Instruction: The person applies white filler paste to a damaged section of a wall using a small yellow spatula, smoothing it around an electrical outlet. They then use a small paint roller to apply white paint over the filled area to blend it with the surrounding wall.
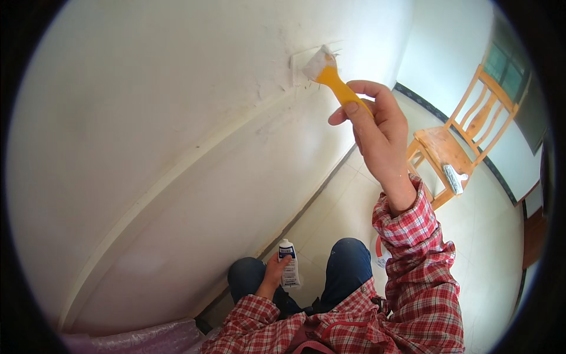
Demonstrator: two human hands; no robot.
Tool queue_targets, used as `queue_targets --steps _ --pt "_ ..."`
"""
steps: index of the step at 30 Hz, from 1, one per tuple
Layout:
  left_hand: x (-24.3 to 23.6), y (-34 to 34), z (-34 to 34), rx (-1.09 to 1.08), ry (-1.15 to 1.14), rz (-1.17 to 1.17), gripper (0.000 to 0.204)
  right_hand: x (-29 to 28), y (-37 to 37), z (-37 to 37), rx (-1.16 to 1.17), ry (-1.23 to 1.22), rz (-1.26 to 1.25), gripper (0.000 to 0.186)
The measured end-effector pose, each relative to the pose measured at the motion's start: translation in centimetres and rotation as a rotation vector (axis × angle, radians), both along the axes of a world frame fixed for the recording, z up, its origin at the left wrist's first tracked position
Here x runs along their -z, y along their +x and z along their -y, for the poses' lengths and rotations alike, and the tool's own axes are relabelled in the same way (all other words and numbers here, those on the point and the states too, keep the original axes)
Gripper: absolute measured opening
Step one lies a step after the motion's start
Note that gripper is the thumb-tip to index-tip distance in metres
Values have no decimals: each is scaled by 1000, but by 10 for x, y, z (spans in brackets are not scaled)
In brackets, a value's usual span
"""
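Observation:
My right hand [380,127] is raised toward the wall, its thumb and fingers closed round the yellow handle of a putty knife [333,79]. White paste coats the knife's blade, which is at the wall beside a small pale rectangular plate or patch [299,66]. Cracks and scuffs mark the wall [259,76] around that spot. Low down, close to my knees, my left hand [273,274] grips a white squeeze tube [289,268] with a blue band, its cap end upward.
A wooden chair [445,138] stands on the tiled floor at the right, with a white tube or packet [454,179] on its seat. A raised moulding [177,168] curves along the wall. Clear plastic sheeting [141,341] lies at the lower left. Behind my right forearm, a round red-and-white object [379,251] is partly hidden.

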State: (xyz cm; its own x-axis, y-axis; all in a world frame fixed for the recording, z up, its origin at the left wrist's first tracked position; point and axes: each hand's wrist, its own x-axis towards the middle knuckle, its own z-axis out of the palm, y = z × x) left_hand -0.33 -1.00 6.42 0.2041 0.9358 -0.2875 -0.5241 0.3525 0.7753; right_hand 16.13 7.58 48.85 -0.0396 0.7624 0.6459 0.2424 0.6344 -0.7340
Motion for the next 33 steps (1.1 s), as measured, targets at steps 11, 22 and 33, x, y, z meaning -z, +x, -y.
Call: queue_targets --steps 11,22,33 --pt "-2 -1 1 -1 -1 14 15 -2 -4 -1 79 109 47 16" --pt "-13 -6 -2 7 10 3 14 -9 -22 -17 164 543 229 16" --pt "-10 -7 0 17 13 -3 14 -10 -25 -9 162 575 354 18"
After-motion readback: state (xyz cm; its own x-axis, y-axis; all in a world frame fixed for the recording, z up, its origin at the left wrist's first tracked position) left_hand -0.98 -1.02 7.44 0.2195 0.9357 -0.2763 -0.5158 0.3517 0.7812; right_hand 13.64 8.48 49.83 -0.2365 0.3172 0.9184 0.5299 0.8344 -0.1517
